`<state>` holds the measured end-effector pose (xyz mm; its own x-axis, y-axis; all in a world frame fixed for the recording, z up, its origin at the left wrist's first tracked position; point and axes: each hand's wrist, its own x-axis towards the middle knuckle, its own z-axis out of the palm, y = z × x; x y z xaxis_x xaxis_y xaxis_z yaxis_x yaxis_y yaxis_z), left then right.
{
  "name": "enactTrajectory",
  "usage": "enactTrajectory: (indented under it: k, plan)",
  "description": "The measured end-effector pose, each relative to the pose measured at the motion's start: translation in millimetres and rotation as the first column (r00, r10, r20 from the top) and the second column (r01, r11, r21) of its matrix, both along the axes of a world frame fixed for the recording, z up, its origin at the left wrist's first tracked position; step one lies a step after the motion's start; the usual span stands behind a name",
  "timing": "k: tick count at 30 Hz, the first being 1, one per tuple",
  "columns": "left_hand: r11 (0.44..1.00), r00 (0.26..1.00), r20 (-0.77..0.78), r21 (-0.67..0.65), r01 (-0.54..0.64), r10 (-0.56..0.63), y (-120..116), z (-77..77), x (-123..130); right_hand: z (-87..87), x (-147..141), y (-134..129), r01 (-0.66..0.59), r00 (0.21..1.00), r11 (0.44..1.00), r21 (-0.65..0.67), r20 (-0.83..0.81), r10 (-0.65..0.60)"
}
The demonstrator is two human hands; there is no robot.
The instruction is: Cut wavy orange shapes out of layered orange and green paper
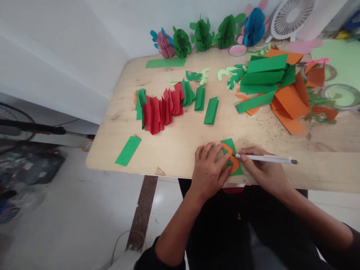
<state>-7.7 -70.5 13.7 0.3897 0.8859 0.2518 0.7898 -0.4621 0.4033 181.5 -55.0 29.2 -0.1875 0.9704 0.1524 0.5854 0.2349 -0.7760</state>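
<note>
My left hand presses down on an orange paper cut-out with a curvy, 3-like outline, thumb and fingertips bent over its left side. Beneath the cut-out lies a green paper piece, close to the table's front edge. Closed around a white pen, my right hand rests just right of the papers. The pen's tip end meets the inner notch of the cut-out; whether it touches the green paper, I cannot tell. My left fingers hide part of both papers.
Red folded papers stand mid-table between green ones, with a green strip to the left. Green folded stacks and orange sheets pile up at right. Paper figures and a white fan line the back.
</note>
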Motion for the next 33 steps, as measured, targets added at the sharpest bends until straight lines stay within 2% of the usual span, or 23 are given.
enactTrajectory:
  k: [17, 33]
  plan:
    - [1.0, 1.0, 0.007, 0.005, 0.005, -0.005, 0.4, -1.2, 0.2, 7.1, 4.1, -3.1, -0.036, 0.995, 0.998, 0.046, 0.093, 0.032]
    - [0.999, 1.0, 0.017, 0.045, -0.01, 0.009, 0.1, -4.3, 1.1, 4.1, 9.7, -17.1, -0.007, 0.997, 0.994, 0.106, 0.071, -0.001]
